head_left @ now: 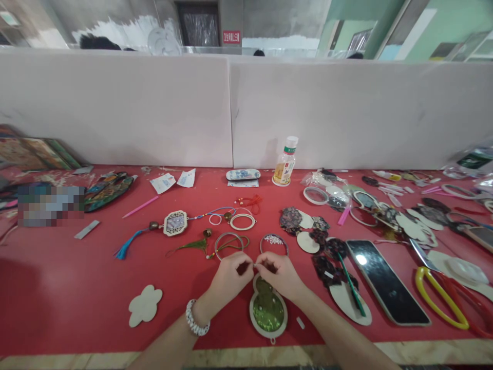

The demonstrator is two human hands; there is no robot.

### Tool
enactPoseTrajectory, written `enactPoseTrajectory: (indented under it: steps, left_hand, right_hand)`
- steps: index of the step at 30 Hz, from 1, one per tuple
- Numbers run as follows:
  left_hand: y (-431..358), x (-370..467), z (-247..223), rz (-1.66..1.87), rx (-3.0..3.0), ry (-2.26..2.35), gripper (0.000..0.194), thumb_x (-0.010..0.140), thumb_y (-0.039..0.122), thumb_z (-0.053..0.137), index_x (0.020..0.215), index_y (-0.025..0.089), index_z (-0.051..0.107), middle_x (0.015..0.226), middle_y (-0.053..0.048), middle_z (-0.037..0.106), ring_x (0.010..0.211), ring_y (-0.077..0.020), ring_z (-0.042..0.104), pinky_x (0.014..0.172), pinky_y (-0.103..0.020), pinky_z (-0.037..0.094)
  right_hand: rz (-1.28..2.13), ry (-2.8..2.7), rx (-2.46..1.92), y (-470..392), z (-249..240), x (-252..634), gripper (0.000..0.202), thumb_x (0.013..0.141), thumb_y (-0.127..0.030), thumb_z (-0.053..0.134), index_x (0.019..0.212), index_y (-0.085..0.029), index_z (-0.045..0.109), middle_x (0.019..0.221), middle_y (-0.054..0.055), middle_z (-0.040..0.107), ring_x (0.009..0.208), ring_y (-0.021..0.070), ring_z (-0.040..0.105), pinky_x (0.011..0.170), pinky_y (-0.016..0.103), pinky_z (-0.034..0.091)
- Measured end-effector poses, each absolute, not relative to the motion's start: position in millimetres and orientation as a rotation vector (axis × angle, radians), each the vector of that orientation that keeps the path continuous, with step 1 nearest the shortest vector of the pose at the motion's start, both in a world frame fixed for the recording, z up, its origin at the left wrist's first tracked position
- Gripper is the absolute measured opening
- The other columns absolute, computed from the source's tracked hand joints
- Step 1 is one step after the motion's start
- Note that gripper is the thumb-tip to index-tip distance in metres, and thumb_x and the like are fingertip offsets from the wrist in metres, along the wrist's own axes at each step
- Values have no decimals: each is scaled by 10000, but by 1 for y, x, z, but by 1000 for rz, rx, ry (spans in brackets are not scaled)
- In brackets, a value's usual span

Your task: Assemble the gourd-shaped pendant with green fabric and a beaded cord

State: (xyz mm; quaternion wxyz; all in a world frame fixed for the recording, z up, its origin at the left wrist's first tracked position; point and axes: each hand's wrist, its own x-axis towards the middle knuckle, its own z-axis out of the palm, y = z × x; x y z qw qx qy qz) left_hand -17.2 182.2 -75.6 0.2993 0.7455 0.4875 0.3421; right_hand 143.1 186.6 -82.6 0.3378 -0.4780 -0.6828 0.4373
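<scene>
My left hand (pixel 231 277), with a white patterned band (pixel 197 318) at the wrist, is closed in a pinch. My right hand (pixel 284 276) pinches too, and the fingertips of both almost meet; whatever small thing is between them is too small to name. Directly under the fingers lies a gourd-shaped frame (pixel 268 311) with a green, glittery filling and a small loop at its lower end. Just beyond the left hand are a round ring (pixel 215 247) and an olive-green tassel (pixel 196 245). Beyond the right hand sits a round dish (pixel 287 246) with small white beads.
At right lie a phone (pixel 387 281), scissors (pixel 423 280), a green stick (pixel 352 285) and dark fabric pieces. A blue-tasselled pendant (pixel 175 223) and a flower-shaped piece (pixel 145 306) are at left. A bottle (pixel 284 164) stands before the white partition (pixel 154 108).
</scene>
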Motion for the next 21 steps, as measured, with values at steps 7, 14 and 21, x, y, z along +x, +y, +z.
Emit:
enactPoseTrajectory:
  steps: [7,14,21]
  left_hand:
    - [187,-21,-81,930,1773,1204,135,745,147,478,644,148,566,572,21,520,508,-89,469,487,-183,365]
    - [187,-21,-83,889,1513,1018,204,812,269,449,708,138,565,555,29,492,432,-72,464,428,-179,377]
    - [186,-18,-84,946,1633,1143,137,772,196,496,677,139,578,547,28,514,475,-79,467,451,-172,389]
  right_hand:
    - [1277,-1645,-1271,187,-80,144,109,751,-260,505,703,-169,541,483,-63,446,387,58,402,372,160,308]
    - [1346,-1543,-1265,188,-74,143,124,740,-275,503,691,-167,538,462,-70,439,353,50,392,334,154,307]
    - [1301,-1589,-1252,186,-77,143,142,752,-299,519,694,-172,546,459,-64,439,366,54,399,332,149,313]
